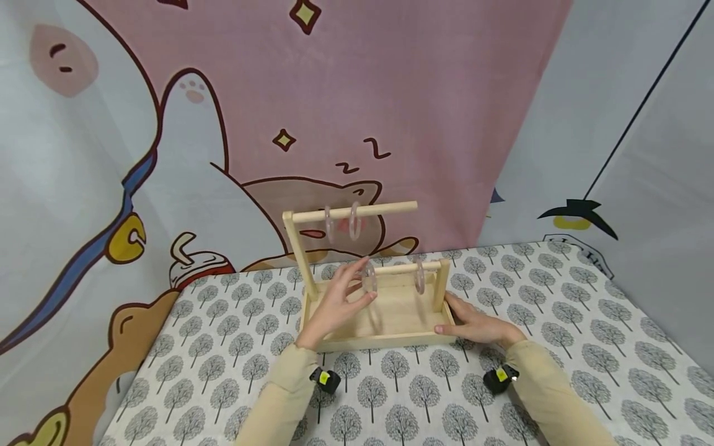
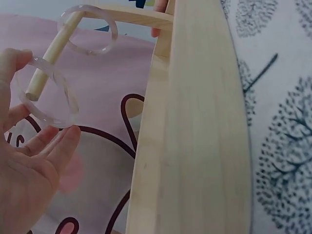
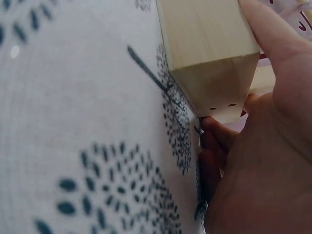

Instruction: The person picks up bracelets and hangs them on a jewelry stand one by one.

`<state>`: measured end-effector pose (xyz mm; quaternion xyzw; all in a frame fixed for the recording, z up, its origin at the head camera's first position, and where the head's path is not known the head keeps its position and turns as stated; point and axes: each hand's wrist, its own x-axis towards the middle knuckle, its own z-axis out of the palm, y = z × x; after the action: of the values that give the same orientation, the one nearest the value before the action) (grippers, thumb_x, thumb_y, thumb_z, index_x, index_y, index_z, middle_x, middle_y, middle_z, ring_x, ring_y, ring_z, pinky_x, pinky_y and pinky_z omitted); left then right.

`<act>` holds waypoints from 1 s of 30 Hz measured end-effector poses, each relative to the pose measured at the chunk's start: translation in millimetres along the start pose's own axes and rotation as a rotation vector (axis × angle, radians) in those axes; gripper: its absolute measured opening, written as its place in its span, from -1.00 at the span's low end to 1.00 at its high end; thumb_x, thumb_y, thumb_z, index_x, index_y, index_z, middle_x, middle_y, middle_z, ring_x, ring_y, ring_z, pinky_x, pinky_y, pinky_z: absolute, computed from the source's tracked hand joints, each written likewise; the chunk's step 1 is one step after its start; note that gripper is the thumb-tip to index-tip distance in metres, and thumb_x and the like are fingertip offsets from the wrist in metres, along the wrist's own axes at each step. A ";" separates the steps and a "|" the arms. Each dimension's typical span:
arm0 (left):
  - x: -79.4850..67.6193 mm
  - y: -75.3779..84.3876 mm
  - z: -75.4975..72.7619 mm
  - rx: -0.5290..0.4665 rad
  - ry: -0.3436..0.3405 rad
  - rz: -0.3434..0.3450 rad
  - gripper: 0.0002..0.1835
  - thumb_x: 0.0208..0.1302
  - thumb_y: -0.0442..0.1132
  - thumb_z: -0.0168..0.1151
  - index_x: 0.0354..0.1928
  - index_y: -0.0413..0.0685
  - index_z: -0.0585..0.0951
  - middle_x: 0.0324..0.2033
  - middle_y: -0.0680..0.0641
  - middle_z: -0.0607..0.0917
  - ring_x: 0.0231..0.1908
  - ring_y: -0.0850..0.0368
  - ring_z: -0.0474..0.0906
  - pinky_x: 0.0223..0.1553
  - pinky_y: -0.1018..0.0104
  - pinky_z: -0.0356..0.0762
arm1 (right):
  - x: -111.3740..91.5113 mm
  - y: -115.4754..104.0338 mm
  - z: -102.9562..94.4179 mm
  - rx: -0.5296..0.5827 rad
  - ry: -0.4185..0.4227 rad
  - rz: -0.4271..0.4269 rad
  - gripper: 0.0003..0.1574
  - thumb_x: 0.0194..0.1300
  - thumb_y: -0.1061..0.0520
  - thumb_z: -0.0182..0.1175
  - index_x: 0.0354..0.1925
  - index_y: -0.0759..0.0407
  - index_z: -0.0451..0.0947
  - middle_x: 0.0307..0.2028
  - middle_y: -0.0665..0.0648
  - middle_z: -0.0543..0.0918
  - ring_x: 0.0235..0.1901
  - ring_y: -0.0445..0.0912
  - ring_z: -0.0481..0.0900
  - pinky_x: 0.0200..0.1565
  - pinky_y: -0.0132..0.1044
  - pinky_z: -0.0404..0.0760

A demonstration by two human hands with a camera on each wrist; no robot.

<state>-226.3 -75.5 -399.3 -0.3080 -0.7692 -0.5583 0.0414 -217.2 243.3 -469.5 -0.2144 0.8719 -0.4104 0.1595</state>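
My left hand [image 1: 337, 303] pinches a pale translucent bangle [image 1: 369, 279], fingertips at its upper part and thumb near its bottom. This bangle is at the free left end of the lower wooden rod [image 2: 53, 53]; whether it encircles the tip I cannot tell. Another bangle [image 1: 420, 280] hangs farther right on that rod, by the post. Two more bangles, one of them pinkish [image 1: 354, 222], hang on the upper rod [image 1: 390, 208]. My right hand [image 1: 476, 323] grips the right end of the wooden stand [image 1: 385, 339], thumb over the front corner and fingers along its side.
The stand has a shallow tray base, a tall left post [image 1: 300, 257] and a short right post [image 1: 441, 286]. It sits on a tree-patterned cloth [image 1: 401, 396] near a cartoon-printed backdrop [image 1: 435, 111]. The upper rod's right end is free.
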 end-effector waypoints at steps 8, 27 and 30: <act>11.7 -15.5 6.5 0.067 -0.004 0.039 -0.21 0.18 -0.41 0.33 0.43 -0.18 0.21 0.16 -0.36 0.36 0.13 -0.28 0.41 0.16 -0.01 0.42 | 1.3 -0.3 1.0 0.030 -0.003 0.024 0.22 0.29 -0.15 0.21 0.51 0.27 -0.33 0.43 0.53 -0.27 0.37 0.47 -0.29 0.16 0.52 -0.24; 26.5 -25.5 16.0 0.315 -0.028 0.101 -0.19 0.20 -0.10 0.38 0.45 0.00 0.24 0.31 -0.07 0.40 0.26 0.04 0.33 0.21 0.10 0.36 | 4.8 10.1 3.7 0.031 0.020 0.036 0.25 0.26 -0.20 0.23 0.52 0.22 -0.32 0.46 0.46 -0.27 0.39 0.41 -0.28 0.18 0.51 -0.24; 28.5 -24.0 17.3 0.338 -0.040 0.080 -0.19 0.19 -0.04 0.37 0.46 0.06 0.24 0.33 -0.03 0.38 0.29 0.02 0.30 0.24 -0.07 0.28 | 3.0 5.4 2.9 0.019 0.013 0.024 0.23 0.29 -0.17 0.21 0.51 0.26 -0.34 0.44 0.50 -0.28 0.38 0.45 -0.29 0.16 0.52 -0.24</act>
<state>-256.9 -52.5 -414.2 -0.3379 -0.8400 -0.4127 0.0995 -219.7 242.9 -475.8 -0.1997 0.8714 -0.4181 0.1609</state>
